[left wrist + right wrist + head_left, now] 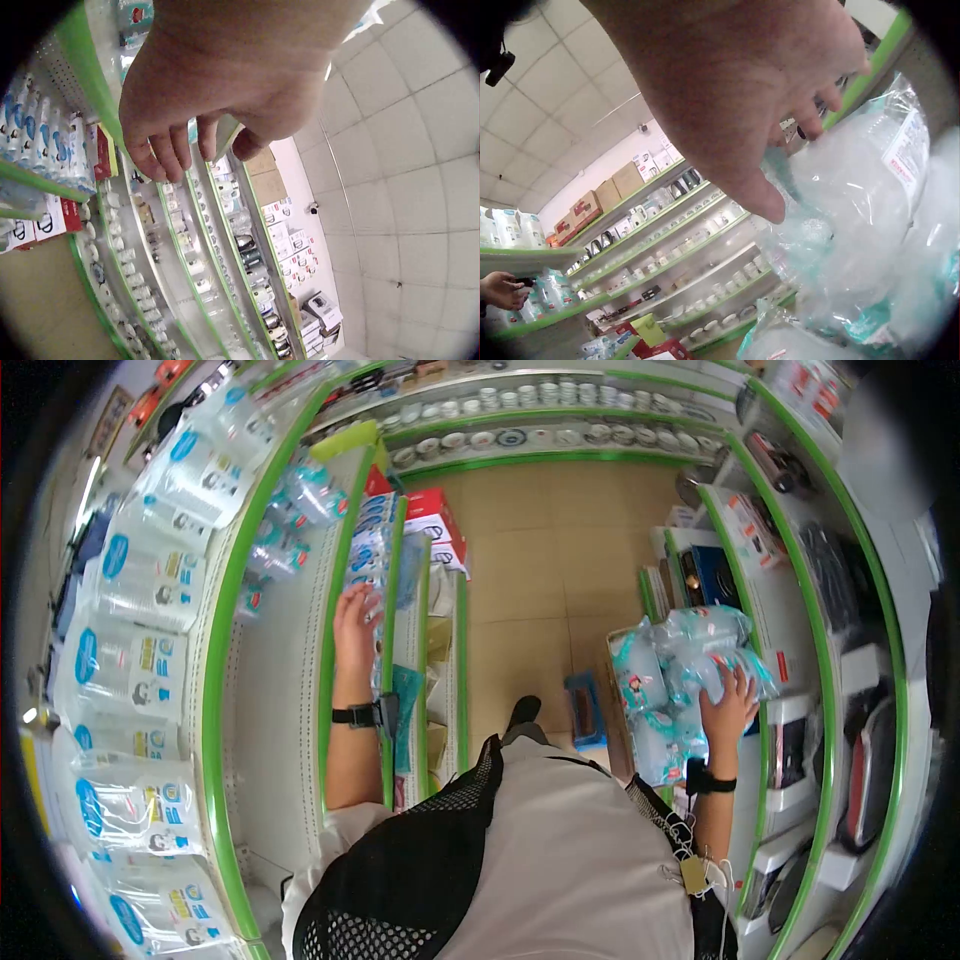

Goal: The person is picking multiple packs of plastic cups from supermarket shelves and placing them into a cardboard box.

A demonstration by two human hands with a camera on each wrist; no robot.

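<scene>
Closest in, a white shirt (590, 840) under a black mesh vest (410, 870) is filling the lower part of the head view, with a black shoe (523, 710) showing just beyond it on the tan tiled floor (530, 560). On the right, the right hand (728, 705), wearing a black wrist strap (712, 783), is resting flat on a heap of clear plastic bags with teal print (670, 660); its fingers are lying spread and only slightly bent, pressing on the topmost bag without closing round it. On the left, the left hand (355, 625) is reaching up to a green-edged white shelf (330, 650), its fingertips sitting at a row of clear plastic packets with blue print (372, 560); the wrist view is showing the fingers hanging loosely curled with nothing between them. A small blue box (585, 708) is lying on the floor between the shoe and the heap. Farther along the left shelf, red and white cartons (435, 525) are standing. At the far end of the aisle, rows of white bowls and cups (540, 435) are lining green-edged racks.
</scene>
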